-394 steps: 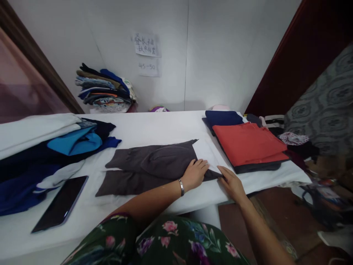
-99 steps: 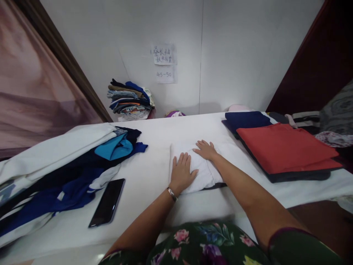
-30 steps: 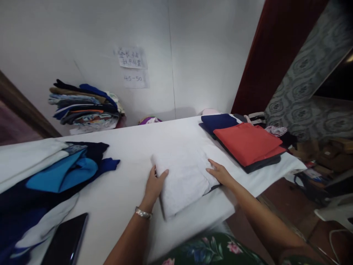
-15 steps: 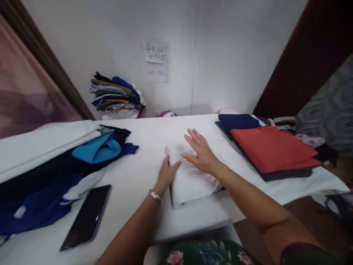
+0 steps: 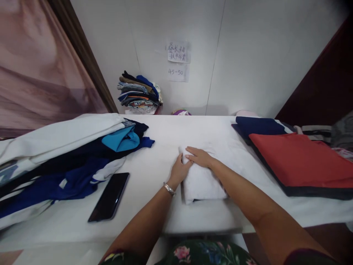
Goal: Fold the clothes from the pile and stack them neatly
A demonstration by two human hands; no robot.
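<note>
A folded white garment [image 5: 204, 184] lies on the white table in front of me, a dark bit showing at its near edge. At its left edge is my left hand [image 5: 180, 170], thumb over the top and fingers along the side, so the edge is gripped. My right hand [image 5: 202, 157] rests flat on the upper part of the garment, its fingers stretched towards the left. The two hands are close together, with the left thumb beside the right hand. Part of the garment's right side is hidden under my right forearm.
Loose clothes [image 5: 82, 165] are heaped on the left, beside a black phone [image 5: 109, 197]. Folded red [image 5: 300, 158] and navy [image 5: 259, 126] garments lie on the right. A stack of clothes [image 5: 139, 94] stands by the wall, left of paper signs [image 5: 178, 60].
My right hand has come down from above the garment and now lies on it. My left hand stays at the left edge. The view has shifted to the left.
</note>
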